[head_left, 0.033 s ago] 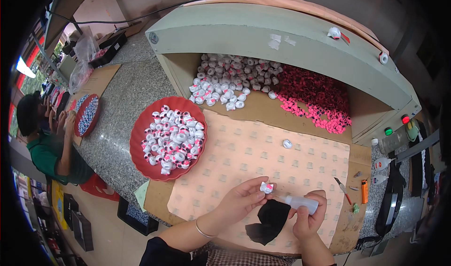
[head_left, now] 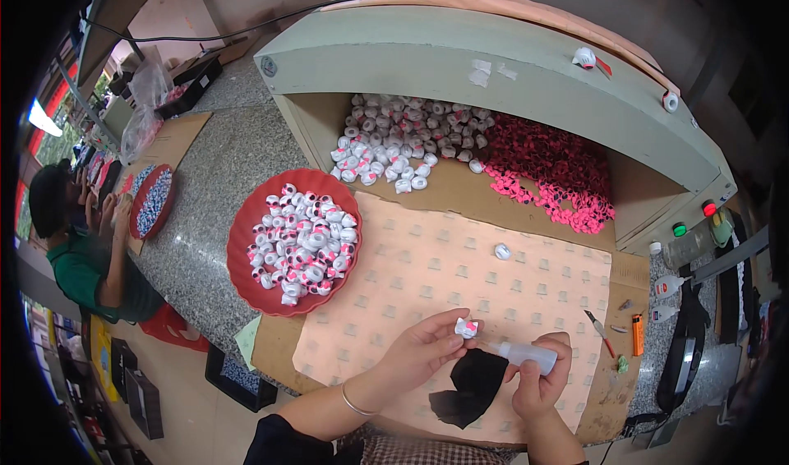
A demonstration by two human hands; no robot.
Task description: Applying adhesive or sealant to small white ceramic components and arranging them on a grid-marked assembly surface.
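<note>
Both hands work low in the head view, close together over the front edge of the desk [head_left: 238,161]. Closed around a small white cap with a pink part [head_left: 467,328], the left hand [head_left: 423,352] pinches it between thumb and fingertips and holds it up just above the patterned sheet. A thin bracelet sits on that wrist. Curled shut around a small translucent squeeze bottle [head_left: 526,354], the right hand [head_left: 538,379] points its thin nozzle leftward, the tip meeting the cap. A black cloth [head_left: 472,387] hangs between the two hands, just under the bottle.

The cap is tiny, rounded, white with a pink patch showing on its face; finer detail is too small to tell.

A pale pink patterned sheet [head_left: 444,276] covers brown cardboard on the speckled grey stone desk. One loose white cap [head_left: 502,251] lies alone on it. To the left stands a red round tray [head_left: 246,243] heaped with like caps. Behind, a grey-green open-fronted box [head_left: 493,62] holds a white pile [head_left: 403,140] and a pink pile [head_left: 551,169]. At the right lie an orange lighter [head_left: 638,334] and a small red-handled tool [head_left: 598,328]. Far left, another person in a green shirt [head_left: 82,264] sits by a second red tray [head_left: 150,202].
</note>
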